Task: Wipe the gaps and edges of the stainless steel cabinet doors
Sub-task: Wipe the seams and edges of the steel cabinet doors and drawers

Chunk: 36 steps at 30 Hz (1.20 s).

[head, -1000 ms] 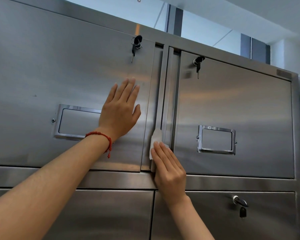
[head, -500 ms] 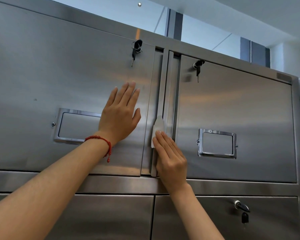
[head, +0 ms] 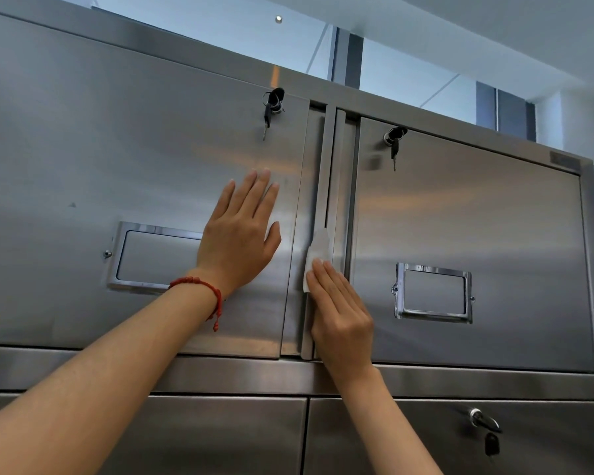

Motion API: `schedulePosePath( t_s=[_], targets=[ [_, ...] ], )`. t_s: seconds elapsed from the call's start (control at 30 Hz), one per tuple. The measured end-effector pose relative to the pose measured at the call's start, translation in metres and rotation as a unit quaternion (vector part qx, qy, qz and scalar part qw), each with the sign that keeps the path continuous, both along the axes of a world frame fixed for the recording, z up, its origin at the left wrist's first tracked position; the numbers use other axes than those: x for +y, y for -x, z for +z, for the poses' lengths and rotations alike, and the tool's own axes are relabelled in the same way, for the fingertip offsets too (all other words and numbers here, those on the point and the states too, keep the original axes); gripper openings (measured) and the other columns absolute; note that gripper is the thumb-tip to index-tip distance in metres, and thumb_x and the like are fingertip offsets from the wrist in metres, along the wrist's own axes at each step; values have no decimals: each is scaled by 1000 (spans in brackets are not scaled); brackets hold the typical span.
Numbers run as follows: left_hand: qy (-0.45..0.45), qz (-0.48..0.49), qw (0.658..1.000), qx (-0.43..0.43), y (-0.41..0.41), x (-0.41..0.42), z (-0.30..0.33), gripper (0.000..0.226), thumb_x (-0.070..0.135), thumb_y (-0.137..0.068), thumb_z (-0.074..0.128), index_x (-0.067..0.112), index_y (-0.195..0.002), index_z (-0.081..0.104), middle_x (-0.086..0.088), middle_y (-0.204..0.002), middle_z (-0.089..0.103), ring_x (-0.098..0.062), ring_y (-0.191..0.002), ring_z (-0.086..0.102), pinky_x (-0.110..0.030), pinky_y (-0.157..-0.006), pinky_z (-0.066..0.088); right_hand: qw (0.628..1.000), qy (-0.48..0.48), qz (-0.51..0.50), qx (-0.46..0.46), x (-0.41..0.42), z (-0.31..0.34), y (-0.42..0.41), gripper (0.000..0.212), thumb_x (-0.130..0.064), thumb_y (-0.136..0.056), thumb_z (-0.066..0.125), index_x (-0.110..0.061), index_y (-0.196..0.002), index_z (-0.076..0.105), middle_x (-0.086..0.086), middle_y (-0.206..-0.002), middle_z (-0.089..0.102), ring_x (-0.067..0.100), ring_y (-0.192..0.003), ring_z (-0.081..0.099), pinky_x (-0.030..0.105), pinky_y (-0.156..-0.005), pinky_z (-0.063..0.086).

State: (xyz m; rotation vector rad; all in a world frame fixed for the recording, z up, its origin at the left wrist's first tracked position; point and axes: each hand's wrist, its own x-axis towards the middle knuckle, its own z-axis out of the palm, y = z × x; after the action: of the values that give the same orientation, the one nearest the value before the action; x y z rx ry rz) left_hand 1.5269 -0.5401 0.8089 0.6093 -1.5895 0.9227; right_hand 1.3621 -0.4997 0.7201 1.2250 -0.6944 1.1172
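Observation:
Two stainless steel upper cabinet doors face me, the left door (head: 117,159) and the right door (head: 494,228). Between them runs a vertical gap with steel edge strips (head: 330,166). My right hand (head: 340,313) presses a small white wipe (head: 316,252) flat against the gap with straight fingers, about halfway up the doors. My left hand (head: 240,234) lies flat and spread on the left door, just left of its edge. A red bead bracelet (head: 203,286) sits on my left wrist.
Keys hang from locks near the top of the left door (head: 271,108) and the right door (head: 393,142). Each door carries a framed label holder (head: 432,293). Below are two lower doors, the right with a key (head: 484,426). A wall stands at the far right.
My right hand has slid the wipe upward along the gap between the doors. My left hand stays flat on the left door.

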Motion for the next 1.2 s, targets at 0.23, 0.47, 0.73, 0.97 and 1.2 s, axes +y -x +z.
schedulePosePath(
  t_s=[0.23,0.47,0.73,0.97,1.2],
  targets=[
    [6,-2,1000,3,0,0,0,54,24,-91,43,-1,-138,41,-21,-146,36,-34,-137,31,-49,-113,25,1000,24,-3,-1,0,18,-1,27,2,-91,47,3,-105,71,17,-116,65,28,-111,61,40,-94,51],
    [-1,-3,1000,0,1,1,0,54,25,-91,42,-1,-138,40,-20,-146,35,-33,-138,30,-48,-114,23,1000,9,1,-15,-2,-1,-3,23,-1,-87,57,2,-106,70,16,-116,65,27,-112,60,42,-90,53],
    [-7,4,1000,-3,0,4,0,58,31,-91,26,-1,-138,41,-20,-146,36,-33,-137,31,-47,-113,23,999,31,-11,6,-2,13,-1,26,0,-92,48,2,-104,71,16,-114,66,27,-110,62,40,-93,51],
    [-4,5,1000,-1,-1,3,1,56,30,-92,30,-1,-137,42,-21,-145,37,-34,-137,32,-48,-112,26,999,42,-2,10,-3,30,-1,33,0,-97,39,3,-103,71,17,-115,66,28,-110,62,38,-97,49],
    [-4,8,1000,-4,0,4,1,57,30,-91,29,-2,-136,44,-21,-144,39,-34,-135,35,-50,-111,29,999,43,-1,11,-3,49,-1,29,4,-88,46,3,-103,71,17,-112,67,29,-108,63,40,-94,51]
  ],
)
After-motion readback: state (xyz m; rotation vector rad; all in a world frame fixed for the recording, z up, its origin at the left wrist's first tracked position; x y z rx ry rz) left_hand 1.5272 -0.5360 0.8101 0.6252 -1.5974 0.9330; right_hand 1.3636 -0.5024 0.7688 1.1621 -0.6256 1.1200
